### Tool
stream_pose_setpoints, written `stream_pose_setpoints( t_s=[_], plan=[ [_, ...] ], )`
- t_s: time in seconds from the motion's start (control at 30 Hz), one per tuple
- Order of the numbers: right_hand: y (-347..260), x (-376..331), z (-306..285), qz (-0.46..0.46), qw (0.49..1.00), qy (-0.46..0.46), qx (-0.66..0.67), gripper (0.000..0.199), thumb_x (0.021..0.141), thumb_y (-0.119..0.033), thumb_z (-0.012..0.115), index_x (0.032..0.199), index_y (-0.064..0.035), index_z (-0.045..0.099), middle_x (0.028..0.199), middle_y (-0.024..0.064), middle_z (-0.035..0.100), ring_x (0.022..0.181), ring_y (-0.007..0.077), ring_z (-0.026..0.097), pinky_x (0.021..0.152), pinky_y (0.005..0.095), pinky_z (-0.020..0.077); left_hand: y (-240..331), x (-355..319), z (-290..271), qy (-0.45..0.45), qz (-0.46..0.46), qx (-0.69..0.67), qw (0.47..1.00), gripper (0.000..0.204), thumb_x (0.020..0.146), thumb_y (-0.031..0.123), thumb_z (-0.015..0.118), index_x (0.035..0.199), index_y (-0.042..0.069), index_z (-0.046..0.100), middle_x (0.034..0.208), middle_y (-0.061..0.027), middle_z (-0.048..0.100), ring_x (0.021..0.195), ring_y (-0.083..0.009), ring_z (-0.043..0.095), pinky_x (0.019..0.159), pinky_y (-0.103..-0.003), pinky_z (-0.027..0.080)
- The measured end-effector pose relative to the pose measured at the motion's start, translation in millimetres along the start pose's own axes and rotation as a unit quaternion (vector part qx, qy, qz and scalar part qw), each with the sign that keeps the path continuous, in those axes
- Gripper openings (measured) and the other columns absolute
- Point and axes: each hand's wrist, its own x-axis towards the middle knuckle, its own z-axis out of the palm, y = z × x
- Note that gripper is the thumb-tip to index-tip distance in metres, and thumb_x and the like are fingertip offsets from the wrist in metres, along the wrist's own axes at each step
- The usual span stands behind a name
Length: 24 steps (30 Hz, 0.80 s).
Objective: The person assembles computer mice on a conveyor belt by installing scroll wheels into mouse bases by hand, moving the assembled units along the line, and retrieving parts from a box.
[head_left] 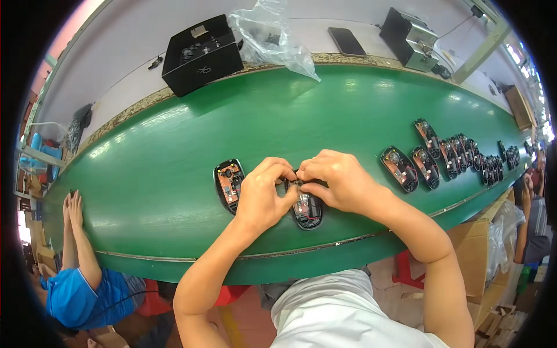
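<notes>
An opened computer mouse (307, 211) with a black shell and bared circuit board lies on the green bench in front of me. My left hand (266, 194) bends over its upper left side, thumb and fingers pinched at its far end. From the other side my right hand (333, 178) pinches at the same spot. The fingertips of both hands meet there and hide what they grip. Just left of my left hand lies a second opened mouse (230, 184), its orange-brown board facing up.
Several opened mice (399, 168) lie in a row to the right. Along the back ledge stand a black box (203, 58) of small parts, a clear plastic bag (272, 35), a phone (347, 42) and a metal device (409, 40). A co-worker's hands (72, 211) rest at far left.
</notes>
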Motion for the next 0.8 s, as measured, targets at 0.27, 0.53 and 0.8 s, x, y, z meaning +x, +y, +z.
stream_pose_setpoints(
  t_s=[0.27, 0.53, 0.8],
  plan=[
    [-2, -2, 6, -0.024, 0.999, 0.016, -0.026, 0.011, 0.081, -0.009, 0.074, 0.09, -0.0033, 0.071, 0.086, 0.0103, 0.07, 0.085, 0.0328, 0.065, 0.079, 0.0431, 0.0535, 3, 3, -2, -0.026, -0.042, -0.013, 0.999, 0.016, 0.075, 0.001, 0.077, 0.089, -0.003, 0.069, 0.106, -0.0111, 0.07, 0.081, -0.0166, 0.066, 0.073, -0.029, 0.056],
    [-8, -11, 13, -0.011, 0.997, 0.059, -0.047, 0.008, 0.082, -0.006, 0.071, 0.089, -0.0027, 0.07, 0.085, 0.0085, 0.068, 0.084, 0.0303, 0.063, 0.078, 0.0411, 0.0537, 5, -2, 5, -0.018, -0.051, 0.003, 0.999, 0.018, 0.078, -0.002, 0.075, 0.095, -0.004, 0.069, 0.11, -0.0114, 0.07, 0.079, -0.0132, 0.066, 0.072, -0.027, 0.056],
    [11, 2, 5, 0.056, 0.997, -0.013, 0.058, 0.016, 0.076, -0.014, 0.081, 0.086, -0.0038, 0.075, 0.089, 0.0113, 0.07, 0.087, 0.0335, 0.065, 0.079, 0.0436, 0.053, -3, 1, 6, -0.004, -0.023, -0.016, 1.0, 0.017, 0.075, -0.001, 0.077, 0.091, -0.002, 0.07, 0.106, -0.0125, 0.072, 0.073, -0.0166, 0.065, 0.069, -0.03, 0.055]
  ],
)
